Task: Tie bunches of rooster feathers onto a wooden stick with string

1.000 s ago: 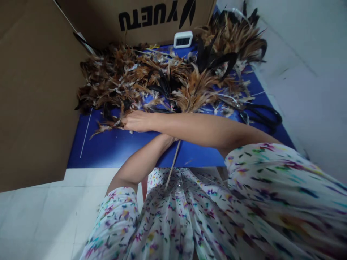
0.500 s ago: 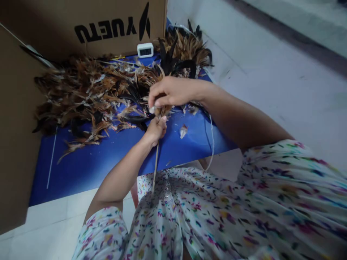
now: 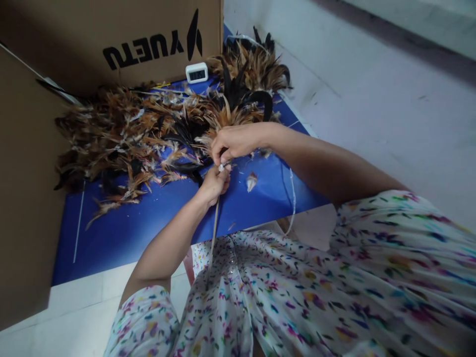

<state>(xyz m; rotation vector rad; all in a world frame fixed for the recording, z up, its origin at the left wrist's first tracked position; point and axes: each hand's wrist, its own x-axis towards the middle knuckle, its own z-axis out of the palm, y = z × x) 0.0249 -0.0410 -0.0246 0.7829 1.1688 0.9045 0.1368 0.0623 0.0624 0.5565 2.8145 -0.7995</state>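
The left hand [image 3: 212, 188] was curled nearly closed around a thin stick [image 3: 215, 220], whose lower end reached towards the patterned clothing [image 3: 260, 277]. Just above, the right hand [image 3: 236, 141] had its thumb and forefinger almost pinched together at a small white piece [image 3: 221, 168] by the stick's top; whether both gripped it, I couldn't tell. A loose left grip could have let the stick turn and the piece slip. The white cord [image 3: 293, 196], hanging over the blue tabletop's [image 3: 111, 238] edge, could have snagged on a sleeve. Beyond lay brown feathers [image 3: 122, 124], near enough for a wrist to drag.
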